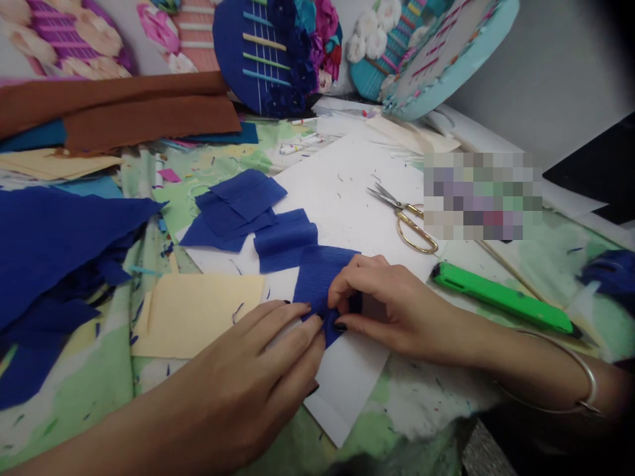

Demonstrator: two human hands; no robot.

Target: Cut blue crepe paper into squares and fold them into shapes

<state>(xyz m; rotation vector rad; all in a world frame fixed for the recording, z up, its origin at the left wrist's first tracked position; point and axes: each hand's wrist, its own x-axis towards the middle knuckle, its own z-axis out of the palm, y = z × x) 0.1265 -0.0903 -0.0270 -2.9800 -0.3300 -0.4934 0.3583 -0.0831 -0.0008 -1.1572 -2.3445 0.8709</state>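
Observation:
A piece of dark blue crepe paper [317, 271] lies on a white sheet [357, 178], its near edge gathered between my two hands. My right hand [397, 304] pinches that edge between thumb and fingers. From the left, my left hand [268, 370] has its fingers drawn together on the same edge, the thumb partly hidden beneath. Another blue piece [286, 238] touches the far side of the held one. Beyond it is a small stack of blue crepe paper pieces [243, 201]. Gold-handled scissors [407, 218] lie slightly spread on the white sheet.
A green utility knife [503, 297] rests right of my right hand. Larger blue crepe paper [64, 244] lies at left, near a cream card [198, 311]. Brown crepe paper [153, 119] lies farther back. Decorated round boards [262, 53] lean behind. A pixelated patch covers part of the right.

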